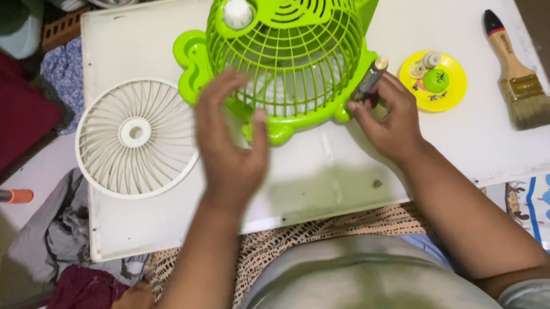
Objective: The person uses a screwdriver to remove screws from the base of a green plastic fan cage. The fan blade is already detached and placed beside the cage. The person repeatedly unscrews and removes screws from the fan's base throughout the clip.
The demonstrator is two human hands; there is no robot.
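Two hands — left (228,143) spread, right (388,120) pinching screwdriver (370,77), yellow dish (434,81) holding small knobs (428,69)

Bare board (310,186) before fan cage (289,40); brush (520,72) right.

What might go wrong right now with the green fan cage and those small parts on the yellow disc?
The right hand holds a dark slim tool against the green plastic fan cage; it may slip into the grille. The left hand only hovers, so the cage may shift. Small parts on the yellow disc might roll off.
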